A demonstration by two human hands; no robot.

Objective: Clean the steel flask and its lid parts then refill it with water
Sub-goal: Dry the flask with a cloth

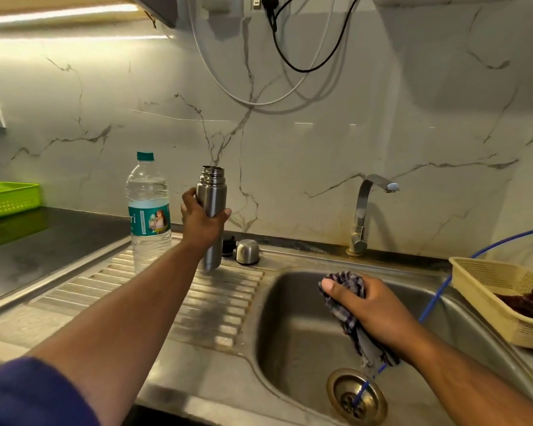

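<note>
Steel flask (212,195) — mid-body in left grip (202,222)

Stainless-steel sink unit (182,373): ribbed drainboard (228,302) at left and basin (290,318) at right, with a blue tube (435,299) running over the right rim down to the drain strainer (356,395), and a steel faucet (362,216) rising from the rear ledge. A capped plastic water bottle (150,207) stands on the drainboard, a steel flask (211,192) upright just beside it with its base at the ribs (contact not discernible); a black stopper (229,245) and steel cup lid (247,252) sit side by side on the rear ledge. A beige plastic basket (474,281) rests on the unit's right edge, and a green plastic tray (10,199) on the adjoining dark countertop (43,241).
</note>
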